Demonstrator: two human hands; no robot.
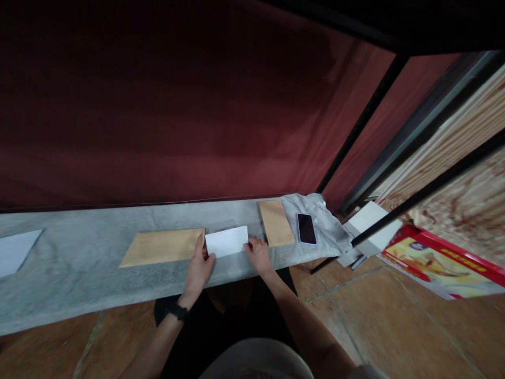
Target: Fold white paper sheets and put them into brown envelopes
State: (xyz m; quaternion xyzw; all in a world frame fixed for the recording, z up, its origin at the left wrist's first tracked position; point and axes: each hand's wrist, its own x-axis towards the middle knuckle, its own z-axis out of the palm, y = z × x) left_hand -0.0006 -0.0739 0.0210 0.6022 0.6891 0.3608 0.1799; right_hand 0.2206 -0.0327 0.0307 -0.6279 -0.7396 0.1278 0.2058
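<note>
A white folded sheet of paper (226, 242) lies level between my hands on the grey cloth. My right hand (258, 255) is closed on its right end, fingers curled at the lower corner. To the left is a long brown envelope (163, 246), its right end meeting the paper's left edge. My left hand (200, 271), with a dark watch on the wrist, grips that end of the envelope; its thumb points toward the paper's lower left corner. Whether the paper's edge is inside the envelope I cannot tell.
A second brown envelope (276, 223) lies right of my right hand, then a phone (306, 229) with a dark screen. White sheets (18, 251) lie at the far left of the cloth-covered bench (87, 284). A red-and-yellow box (445, 263) stands on the tiled floor at right.
</note>
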